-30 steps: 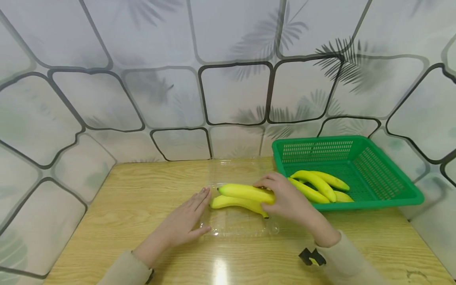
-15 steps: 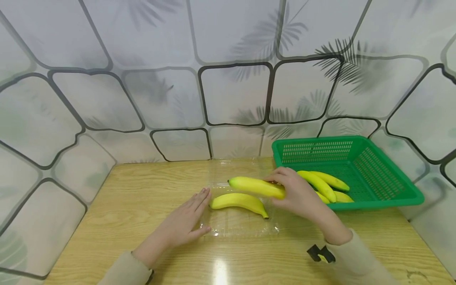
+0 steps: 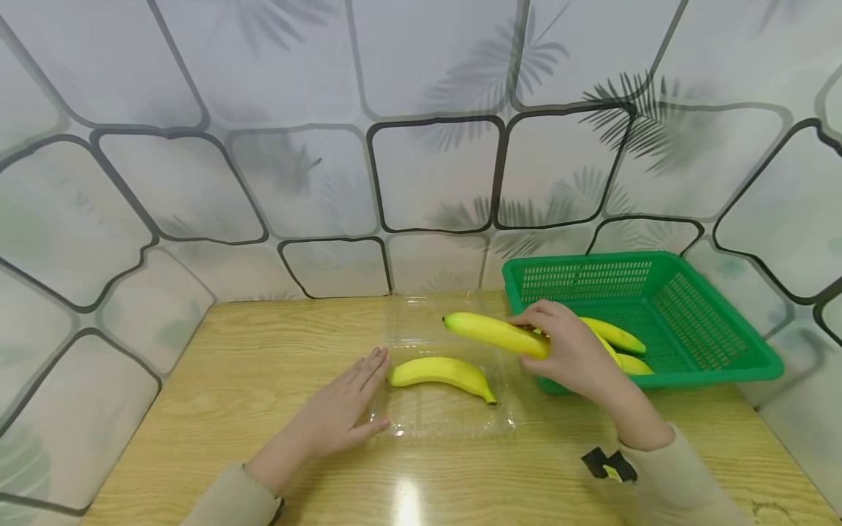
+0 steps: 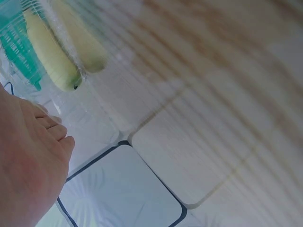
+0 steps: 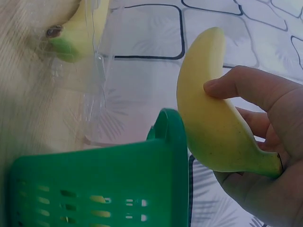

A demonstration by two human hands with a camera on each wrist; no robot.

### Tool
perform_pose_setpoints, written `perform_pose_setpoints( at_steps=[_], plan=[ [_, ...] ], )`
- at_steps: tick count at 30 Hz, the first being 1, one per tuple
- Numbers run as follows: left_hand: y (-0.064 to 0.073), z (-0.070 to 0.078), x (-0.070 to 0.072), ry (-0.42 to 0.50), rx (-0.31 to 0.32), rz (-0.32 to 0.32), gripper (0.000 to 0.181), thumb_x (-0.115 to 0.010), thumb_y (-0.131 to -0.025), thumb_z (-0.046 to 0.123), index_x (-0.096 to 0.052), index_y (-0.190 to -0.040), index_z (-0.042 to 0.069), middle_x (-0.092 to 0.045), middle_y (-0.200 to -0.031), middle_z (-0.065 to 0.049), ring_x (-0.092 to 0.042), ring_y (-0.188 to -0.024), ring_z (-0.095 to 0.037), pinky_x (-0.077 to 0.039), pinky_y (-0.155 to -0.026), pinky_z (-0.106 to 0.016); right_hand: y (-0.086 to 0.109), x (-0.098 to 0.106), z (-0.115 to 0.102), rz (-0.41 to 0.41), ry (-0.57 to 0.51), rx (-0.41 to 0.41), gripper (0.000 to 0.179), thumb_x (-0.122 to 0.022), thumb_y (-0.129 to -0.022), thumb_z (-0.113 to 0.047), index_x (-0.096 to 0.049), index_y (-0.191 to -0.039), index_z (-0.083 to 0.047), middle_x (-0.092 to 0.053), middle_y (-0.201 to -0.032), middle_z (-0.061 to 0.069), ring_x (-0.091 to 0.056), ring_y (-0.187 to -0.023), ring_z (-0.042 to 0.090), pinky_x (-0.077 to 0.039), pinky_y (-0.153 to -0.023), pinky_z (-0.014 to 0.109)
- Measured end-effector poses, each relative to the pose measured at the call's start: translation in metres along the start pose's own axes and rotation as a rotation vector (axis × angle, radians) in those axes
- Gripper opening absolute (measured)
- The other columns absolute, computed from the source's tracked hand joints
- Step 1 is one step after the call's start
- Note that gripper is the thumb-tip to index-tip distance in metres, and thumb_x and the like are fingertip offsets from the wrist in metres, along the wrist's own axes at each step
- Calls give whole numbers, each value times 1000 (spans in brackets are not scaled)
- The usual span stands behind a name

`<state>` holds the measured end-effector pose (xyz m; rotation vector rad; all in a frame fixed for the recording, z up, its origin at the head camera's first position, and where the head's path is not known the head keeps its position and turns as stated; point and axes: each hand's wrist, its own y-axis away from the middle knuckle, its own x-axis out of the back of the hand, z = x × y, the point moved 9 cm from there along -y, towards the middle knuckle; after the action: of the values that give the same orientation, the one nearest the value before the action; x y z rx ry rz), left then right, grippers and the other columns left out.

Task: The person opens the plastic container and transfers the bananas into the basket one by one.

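Observation:
In the head view my right hand (image 3: pixel 575 354) grips a yellow banana (image 3: pixel 496 332) by its right end, the greenish tip pointing left. The right wrist view shows thumb and fingers around this banana (image 5: pixel 206 104), beside the basket's rim. A second banana (image 3: pixel 444 372) lies in an open clear plastic container (image 3: pixel 441 418). My left hand (image 3: pixel 338 405) rests flat at the container's left side, fingers straight. From the left wrist, the hand (image 4: pixel 31 161) shows at the left edge, with a banana (image 4: pixel 49 52) above it.
A green basket (image 3: pixel 713 314) stands at the right, with several more bananas (image 3: pixel 615 336) at its left end, partly hidden by my right hand. The container's transparent lid (image 3: pixel 434 314) lies folded back toward the patterned wall (image 3: pixel 434 175). Everything stands on a wooden table (image 3: pixel 263 365).
My right hand has lifted the banana off the one in the container and carried it right and up, to the basket's left edge. The left hand has stayed put.

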<state>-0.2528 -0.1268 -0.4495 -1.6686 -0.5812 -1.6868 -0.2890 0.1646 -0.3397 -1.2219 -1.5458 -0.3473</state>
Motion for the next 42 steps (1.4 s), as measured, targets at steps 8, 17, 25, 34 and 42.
perform_pose_setpoints(
  at_steps=[8, 17, 25, 34, 42],
  plan=[
    [-1, 0, 0, 1, -4, -1, 94, -59, -104, 53, -20, -166, -6, -21, -175, -24, -25, -163, -38, -33, -131, -53, 5, 14, 11, 37, -7, -21, 43, -85, -79, 3, -77, -120, -5, -71, -111, 9, -65, -98, 24, -59, -79, 42],
    [-2, -1, -1, 0, -10, 1, 94, -58, -105, 54, -19, -167, -5, -20, -176, -23, -24, -164, -37, -32, -132, -52, 8, 27, 24, 51, 1, -62, 43, -86, -79, 1, -76, -121, 0, -70, -109, 12, -64, -97, 27, -61, -80, 44],
    [-1, -2, -2, -8, -13, 5, 94, -58, -105, 54, -19, -167, -5, -20, -176, -23, -25, -163, -37, -32, -132, -52, 14, 31, 41, 50, 1, -97, 45, -87, -79, -2, -76, -123, -1, -71, -110, 11, -64, -97, 26, -59, -79, 40],
    [-1, -2, -3, -9, -3, -8, 94, -57, -105, 55, -20, -167, -5, -20, -176, -22, -23, -164, -36, -31, -132, -51, 21, 35, 59, 66, -1, -134, 47, -89, -79, -2, -75, -125, 0, -70, -113, 13, -65, -98, 27, -59, -77, 33],
    [-1, -2, -3, -12, -1, -17, 94, -57, -105, 55, -19, -167, -5, -19, -176, -22, -23, -164, -37, -31, -132, -51, 30, 42, 75, 98, 21, -156, 49, -88, -79, 0, -74, -126, 0, -70, -114, 16, -64, -97, 28, -56, -74, 26]
  ],
)
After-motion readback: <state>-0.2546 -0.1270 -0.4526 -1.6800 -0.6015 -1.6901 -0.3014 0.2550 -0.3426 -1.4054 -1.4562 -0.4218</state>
